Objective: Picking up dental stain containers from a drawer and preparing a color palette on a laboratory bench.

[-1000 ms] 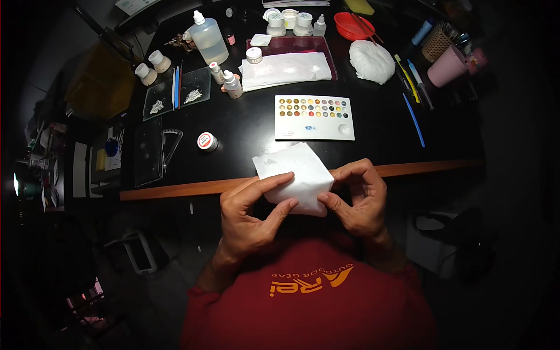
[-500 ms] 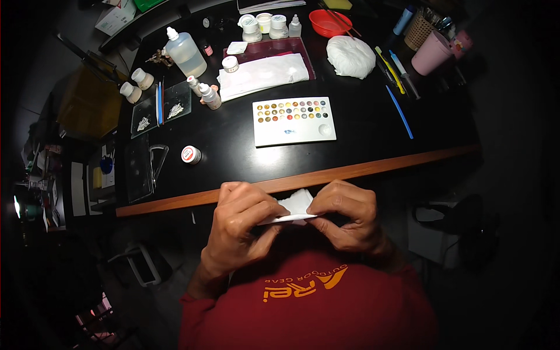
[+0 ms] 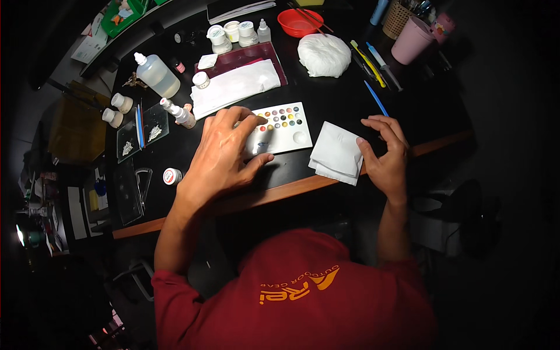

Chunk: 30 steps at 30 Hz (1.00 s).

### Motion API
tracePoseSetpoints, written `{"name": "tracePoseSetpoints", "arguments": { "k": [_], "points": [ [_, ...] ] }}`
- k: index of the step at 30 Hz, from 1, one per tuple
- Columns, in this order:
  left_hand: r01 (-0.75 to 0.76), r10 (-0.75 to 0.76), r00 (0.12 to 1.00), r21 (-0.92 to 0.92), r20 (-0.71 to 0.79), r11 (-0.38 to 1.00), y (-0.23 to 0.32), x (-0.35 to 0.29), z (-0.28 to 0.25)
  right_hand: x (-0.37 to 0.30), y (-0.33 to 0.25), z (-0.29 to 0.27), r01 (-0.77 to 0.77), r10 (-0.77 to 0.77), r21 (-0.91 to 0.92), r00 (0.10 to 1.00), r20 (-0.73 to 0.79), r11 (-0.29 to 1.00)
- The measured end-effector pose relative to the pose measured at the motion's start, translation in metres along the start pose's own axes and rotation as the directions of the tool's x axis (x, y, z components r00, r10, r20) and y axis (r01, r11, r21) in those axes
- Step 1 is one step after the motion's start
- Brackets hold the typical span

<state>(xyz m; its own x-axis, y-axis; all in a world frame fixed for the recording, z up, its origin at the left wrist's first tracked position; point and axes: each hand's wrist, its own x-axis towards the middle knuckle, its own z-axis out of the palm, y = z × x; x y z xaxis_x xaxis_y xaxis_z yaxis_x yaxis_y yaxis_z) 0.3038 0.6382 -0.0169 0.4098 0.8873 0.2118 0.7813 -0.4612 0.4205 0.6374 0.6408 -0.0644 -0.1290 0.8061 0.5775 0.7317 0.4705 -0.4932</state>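
A white palette (image 3: pixel 286 144) with rows of small coloured paint wells lies on the black table. My left hand (image 3: pixel 224 149) hovers over its left part, fingers curved and thumb held apart, with nothing visible in its grasp. The hand hides the palette's left side. To the right, a folded white paper napkin (image 3: pixel 336 153) lies near the table's wooden front edge. Beside it is my right hand (image 3: pixel 386 154), its thumb tip at the napkin's right edge and its fingers spread away from the thumb.
Behind the palette are a folded white cloth (image 3: pixel 236 87), a red bowl (image 3: pixel 291 26) and a bunched white cloth (image 3: pixel 324 55). Dropper bottles (image 3: pixel 179 114) and a clear squeeze bottle (image 3: pixel 157 76) stand at left. A blue stick (image 3: pixel 376 98) lies at right; a small jar (image 3: pixel 172 176) stands near left.
The napkin, earlier held folded between both hands in front of my chest, now lies on the table. My left hand has moved forward over the palette, my right forward and right.
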Motion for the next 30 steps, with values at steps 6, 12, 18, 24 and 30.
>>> {"name": "tracePoseSetpoints", "arguments": {
  "k": [6,12,18,24,30],
  "points": [
    [-0.134,0.130,0.972,0.007,0.194,0.991,-0.011,0.036,0.016,0.002,-0.008,-0.008,0.016,-0.131,0.314,0.928,0.349,0.949],
    [-0.153,0.158,0.971,-0.043,0.180,0.987,-0.019,0.048,0.023,0.001,0.001,0.011,0.035,-0.057,0.091,0.967,0.250,0.995],
    [-0.232,0.236,0.972,-0.108,0.025,0.967,-0.029,0.048,0.024,0.007,-0.016,0.035,0.054,-0.045,-0.030,0.966,0.254,0.998],
    [-0.237,0.234,0.972,-0.170,-0.036,0.957,-0.037,0.042,0.022,0.009,-0.043,0.053,0.024,-0.034,0.035,0.944,0.327,0.999],
    [-0.172,0.179,0.983,-0.129,0.048,0.977,-0.039,0.030,0.018,0.024,-0.052,0.054,-0.069,-0.032,0.245,0.921,0.388,0.967]
  ]
}}
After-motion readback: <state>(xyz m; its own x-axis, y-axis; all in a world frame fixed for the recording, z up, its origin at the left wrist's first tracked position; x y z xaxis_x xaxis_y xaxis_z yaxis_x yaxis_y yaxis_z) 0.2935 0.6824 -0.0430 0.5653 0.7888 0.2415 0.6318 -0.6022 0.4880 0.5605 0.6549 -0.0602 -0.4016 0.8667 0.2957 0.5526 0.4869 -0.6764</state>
